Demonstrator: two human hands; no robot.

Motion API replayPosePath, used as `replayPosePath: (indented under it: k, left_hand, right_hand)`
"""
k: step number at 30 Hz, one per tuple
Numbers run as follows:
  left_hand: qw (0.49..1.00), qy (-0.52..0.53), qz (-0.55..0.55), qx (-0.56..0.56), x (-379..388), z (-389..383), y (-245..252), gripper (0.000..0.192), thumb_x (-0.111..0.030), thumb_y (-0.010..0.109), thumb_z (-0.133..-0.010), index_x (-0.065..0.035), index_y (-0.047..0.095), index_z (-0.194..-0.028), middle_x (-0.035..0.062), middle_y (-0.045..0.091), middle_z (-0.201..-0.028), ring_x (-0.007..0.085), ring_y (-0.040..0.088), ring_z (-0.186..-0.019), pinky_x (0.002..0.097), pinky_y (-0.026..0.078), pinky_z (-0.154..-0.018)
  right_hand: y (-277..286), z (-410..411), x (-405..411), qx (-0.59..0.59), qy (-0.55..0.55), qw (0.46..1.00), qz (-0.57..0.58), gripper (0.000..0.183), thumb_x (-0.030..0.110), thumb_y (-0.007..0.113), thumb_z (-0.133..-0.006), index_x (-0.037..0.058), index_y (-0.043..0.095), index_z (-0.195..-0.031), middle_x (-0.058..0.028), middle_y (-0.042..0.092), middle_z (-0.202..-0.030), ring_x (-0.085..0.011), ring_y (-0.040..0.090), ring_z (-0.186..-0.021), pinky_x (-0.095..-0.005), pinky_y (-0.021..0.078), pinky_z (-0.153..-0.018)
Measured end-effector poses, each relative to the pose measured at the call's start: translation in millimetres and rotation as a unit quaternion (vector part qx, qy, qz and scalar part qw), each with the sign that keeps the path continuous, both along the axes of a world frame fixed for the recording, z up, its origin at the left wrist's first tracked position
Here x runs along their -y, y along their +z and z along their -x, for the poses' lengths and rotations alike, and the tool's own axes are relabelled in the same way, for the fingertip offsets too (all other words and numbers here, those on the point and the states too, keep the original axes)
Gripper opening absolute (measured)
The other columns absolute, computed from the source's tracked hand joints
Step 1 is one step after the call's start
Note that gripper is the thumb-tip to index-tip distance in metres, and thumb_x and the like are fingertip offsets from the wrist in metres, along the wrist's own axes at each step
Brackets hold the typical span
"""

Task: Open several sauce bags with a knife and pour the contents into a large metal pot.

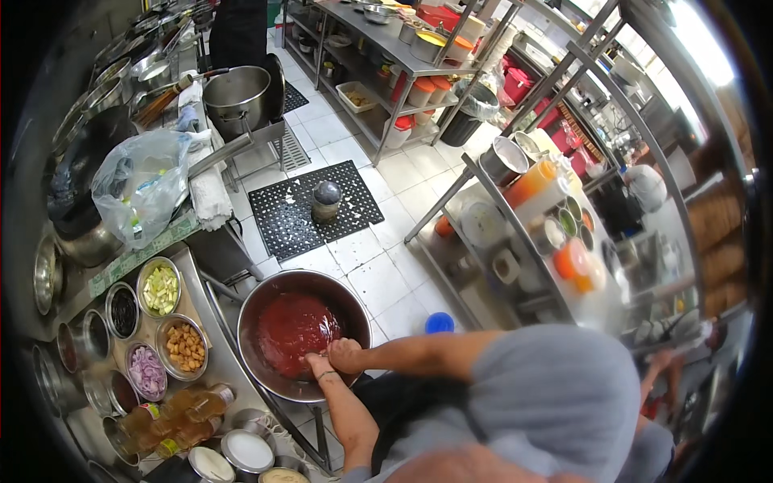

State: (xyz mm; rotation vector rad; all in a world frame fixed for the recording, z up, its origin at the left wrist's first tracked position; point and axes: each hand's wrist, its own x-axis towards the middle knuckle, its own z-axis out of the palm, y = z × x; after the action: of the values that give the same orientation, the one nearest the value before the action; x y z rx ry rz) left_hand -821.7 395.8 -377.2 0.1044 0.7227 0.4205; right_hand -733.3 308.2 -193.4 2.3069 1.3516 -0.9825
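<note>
A large, deep steel pot (305,279) stands before me with red liquid (296,332) in it. Both hands are together at its near side, over the liquid. My left hand (318,364), with a thin band at the wrist, reaches inside the rim; its fingertips are hard to make out against the red. Beside it, touching or nearly so, my right hand (345,355) has its fingers curled. Whether either hand grips something small is not visible.
Left of the pot, a steel counter holds bowls of chopped green vegetable (159,291), sliced purple onion (147,371) and browned cubes (184,348), plus bottles of amber liquid (181,416). A black rubber mat (272,211) carries a round-topped object (327,199). Steel shelving (513,229) stands right.
</note>
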Motion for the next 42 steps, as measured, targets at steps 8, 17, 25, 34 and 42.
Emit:
replayPosePath:
  k: [8, 17, 25, 34, 42]
  left_hand:
    - [0.994, -0.022, 0.060, 0.090, 80.1, -9.3, 44.7, 0.041, -0.035, 0.052, -0.090, -0.0046, 0.050, -0.118, 0.0145, 0.055, -0.115, 0.0280, 0.051, -0.109, 0.0426, 0.039, -0.097]
    - [0.993, 0.077, -0.020, -0.082, 26.1, -61.1, 61.8, 0.019, -0.014, 0.050, -0.087, 0.0025, 0.054, -0.095, 0.0158, 0.064, -0.088, 0.0254, 0.064, -0.080, 0.0357, 0.055, -0.074]
    - [0.983, 0.056, 0.045, -0.166, 12.8, -29.8, 46.5, 0.013, -0.022, 0.056, -0.084, -0.0093, 0.055, -0.086, 0.0038, 0.054, -0.064, 0.0141, 0.047, -0.046, 0.0270, 0.040, -0.041]
    - [0.879, -0.220, -0.366, -0.211, 17.2, -52.0, 179.8, 0.015, -0.018, 0.045, -0.081, -0.0105, 0.054, -0.070, 0.0015, 0.053, -0.063, 0.0126, 0.049, -0.057, 0.0296, 0.043, -0.057]
    - [0.879, -0.269, -0.352, -0.177, 9.7, 37.6, 0.5, 0.026, -0.024, 0.054, -0.088, -0.0041, 0.057, -0.104, 0.0128, 0.058, -0.106, 0.0200, 0.054, -0.097, 0.0364, 0.041, -0.090]
  right_hand:
    - [-31.1, 3.7, -2.2, -0.064, -0.349, 0.933, -0.064, 0.034, 0.028, 0.050, -0.085, 0.0043, 0.057, -0.108, -0.0191, 0.054, -0.115, -0.0362, 0.057, -0.104, -0.0460, 0.0483, -0.084]
    - [-11.7, -31.9, 16.1, -0.169, -0.248, 0.941, -0.158, 0.030, 0.028, 0.051, -0.087, 0.0013, 0.063, -0.095, -0.0187, 0.066, -0.082, -0.0285, 0.066, -0.072, -0.0387, 0.0522, -0.066]
    - [-6.3, 2.4, 17.2, -0.164, -0.174, 0.961, -0.142, 0.021, 0.018, 0.049, -0.085, -0.0008, 0.056, -0.089, -0.0307, 0.061, -0.086, -0.0469, 0.058, -0.085, -0.0521, 0.0475, -0.078]
    - [82.5, -24.9, 20.2, -0.204, -0.185, 0.956, -0.100, 0.029, 0.028, 0.073, -0.059, 0.0032, 0.068, -0.072, -0.0180, 0.067, -0.079, -0.0327, 0.067, -0.076, -0.0421, 0.0535, -0.065]
    - [-4.0, -11.7, 16.6, -0.111, -0.098, 0.989, 0.007, 0.036, 0.036, 0.065, -0.070, 0.0199, 0.068, -0.102, -0.0021, 0.065, -0.100, -0.0182, 0.059, -0.096, -0.0451, 0.0427, -0.065]
